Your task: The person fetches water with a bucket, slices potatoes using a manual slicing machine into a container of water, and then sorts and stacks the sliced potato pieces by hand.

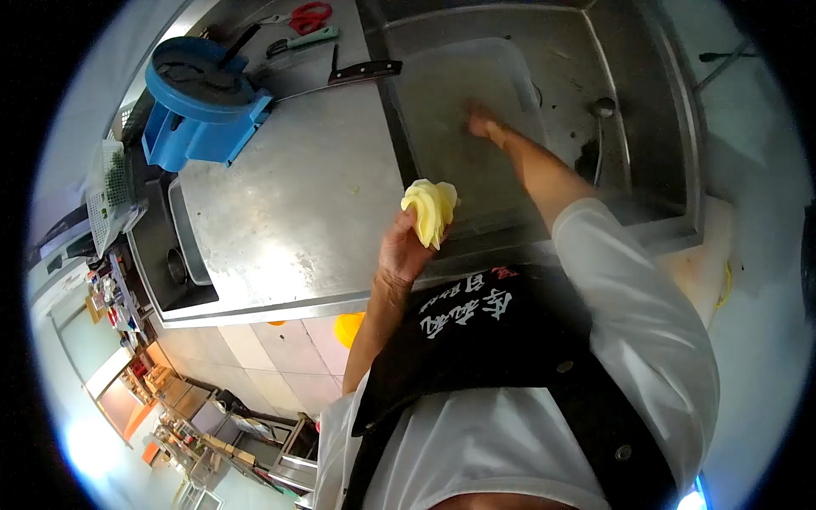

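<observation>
My left hand [408,248] is closed around a bunch of pale yellow leaves [431,211], layered and ruffled like cabbage leaves. It holds them up near the front corner of the sink, beside the steel counter. My right hand [483,119] reaches down into cloudy water in a translucent plastic tub [520,64], which stands in the steel sink [612,136]. The murky water hides its fingers, so whether it grips anything does not show.
On the steel counter [297,204] lie a black-handled knife [365,71], a green-handled peeler [313,37] and red-handled scissors [310,17]. A blue plastic holder [200,127] stands at the back left. A ladle [603,109] rests in the sink's right side.
</observation>
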`<state>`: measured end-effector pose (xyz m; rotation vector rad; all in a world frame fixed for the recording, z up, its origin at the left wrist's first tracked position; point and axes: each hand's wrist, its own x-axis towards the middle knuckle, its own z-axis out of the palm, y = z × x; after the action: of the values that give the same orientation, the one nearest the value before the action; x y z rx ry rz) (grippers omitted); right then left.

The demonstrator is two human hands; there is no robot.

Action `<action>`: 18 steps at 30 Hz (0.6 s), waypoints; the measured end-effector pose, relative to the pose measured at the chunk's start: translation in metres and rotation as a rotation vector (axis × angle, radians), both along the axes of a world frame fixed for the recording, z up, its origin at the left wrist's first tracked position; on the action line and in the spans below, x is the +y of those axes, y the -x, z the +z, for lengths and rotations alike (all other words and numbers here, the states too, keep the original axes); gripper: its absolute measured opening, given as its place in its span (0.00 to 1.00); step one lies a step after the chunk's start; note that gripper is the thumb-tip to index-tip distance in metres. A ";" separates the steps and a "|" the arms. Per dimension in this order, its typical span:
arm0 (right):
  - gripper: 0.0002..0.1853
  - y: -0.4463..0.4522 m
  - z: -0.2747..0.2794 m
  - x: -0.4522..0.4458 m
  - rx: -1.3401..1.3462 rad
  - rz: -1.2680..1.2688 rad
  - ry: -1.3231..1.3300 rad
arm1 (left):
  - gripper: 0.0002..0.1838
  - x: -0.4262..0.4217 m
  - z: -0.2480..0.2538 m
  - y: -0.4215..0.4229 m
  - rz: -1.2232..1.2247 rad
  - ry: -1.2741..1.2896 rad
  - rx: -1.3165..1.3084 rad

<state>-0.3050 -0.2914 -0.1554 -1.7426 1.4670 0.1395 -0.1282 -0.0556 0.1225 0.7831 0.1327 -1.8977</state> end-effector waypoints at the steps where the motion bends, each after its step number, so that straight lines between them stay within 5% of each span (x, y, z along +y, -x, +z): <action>1: 0.36 -0.010 -0.003 0.008 0.002 0.060 0.013 | 0.28 0.000 0.000 -0.003 0.010 0.015 0.016; 4: 0.32 -0.020 0.008 0.066 0.023 0.345 0.046 | 0.28 0.004 0.000 -0.011 0.037 0.027 0.062; 6: 0.35 -0.023 -0.059 0.094 0.149 0.636 0.191 | 0.28 0.001 0.000 -0.017 0.089 0.014 0.066; 18: 0.24 -0.019 0.082 0.150 -0.070 0.634 -0.520 | 0.24 -0.007 0.019 -0.016 0.108 0.057 0.073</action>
<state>-0.2859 -0.1414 -0.0733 -1.6803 0.6921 0.7145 -0.1120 -0.0626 0.1418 0.6556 0.1627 -1.8205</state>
